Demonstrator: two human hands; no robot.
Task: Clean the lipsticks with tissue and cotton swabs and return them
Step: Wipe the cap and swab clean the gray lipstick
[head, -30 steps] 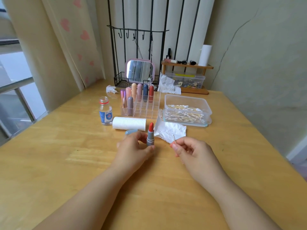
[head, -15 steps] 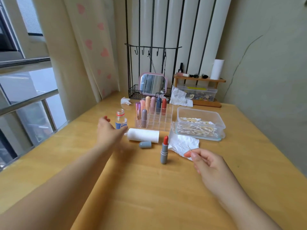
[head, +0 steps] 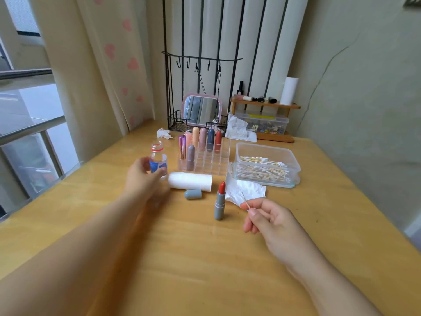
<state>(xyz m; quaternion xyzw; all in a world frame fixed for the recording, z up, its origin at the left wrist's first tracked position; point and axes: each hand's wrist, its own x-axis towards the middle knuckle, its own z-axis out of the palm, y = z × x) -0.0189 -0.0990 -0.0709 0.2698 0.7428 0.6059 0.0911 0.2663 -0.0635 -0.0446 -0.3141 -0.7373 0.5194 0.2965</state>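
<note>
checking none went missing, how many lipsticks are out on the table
8: seven capped in the clear organizer, two front, five behind; one open red lipstick standing before the tissue roll. None looks hidden.

The table [head: 205,258] is glossy varnished wood. On it stand a clear plastic organizer [head: 211,160], a clear plastic bottle [head: 158,161] and a matt grey lipstick [head: 220,205]; beside the lipstick lies crumpled paper tissue [head: 248,192].

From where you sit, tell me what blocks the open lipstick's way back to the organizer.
The tissue roll lies across the table between the lipstick and the organizer, with the grey cap just before it. Lifted over them, the lipstick meets nothing visible; the near slots look free.
</note>
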